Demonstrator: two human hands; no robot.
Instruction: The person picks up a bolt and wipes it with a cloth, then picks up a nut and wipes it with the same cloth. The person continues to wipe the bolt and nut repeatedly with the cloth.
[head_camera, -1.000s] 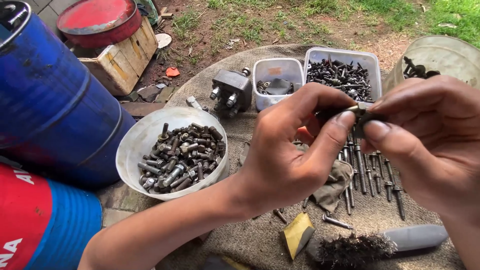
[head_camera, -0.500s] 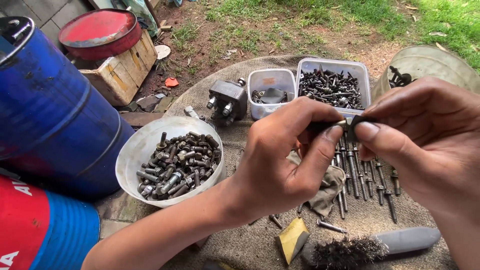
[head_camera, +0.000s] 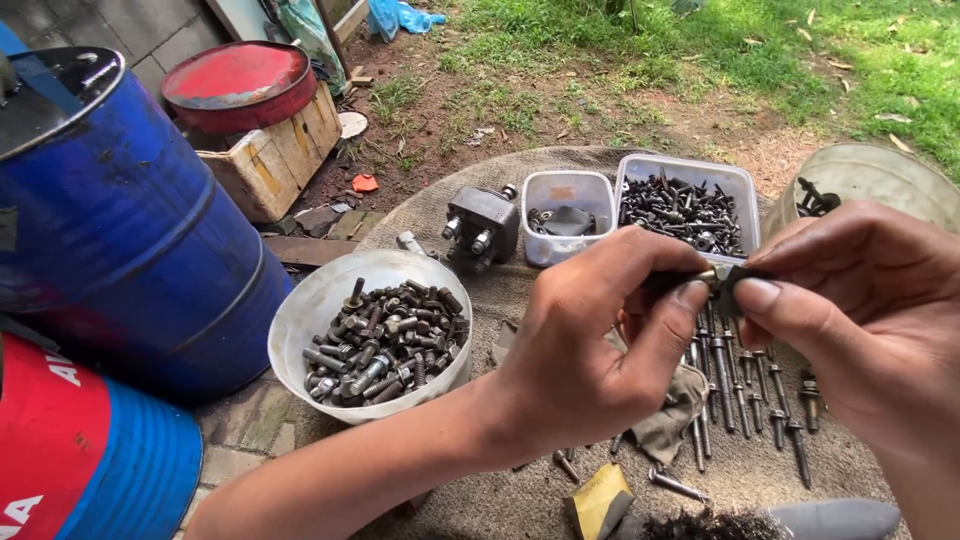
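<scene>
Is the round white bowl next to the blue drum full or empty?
Nearly full. The round white plastic bowl holds a heap of dark metal bolts and nuts reaching close to its rim.

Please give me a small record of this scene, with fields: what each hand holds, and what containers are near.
left hand: fingers pinch one end of a small bolt
right hand: fingers pinch the other end of the bolt
white bowl: full of bolts and nuts
clear tubs: two, holding hardware
cloth: bolts in a row below the hands
blue drum: beside the bowl

Red-and-blue drum (head_camera: 80, 450) at lower left — white lettering on its red band.
</scene>
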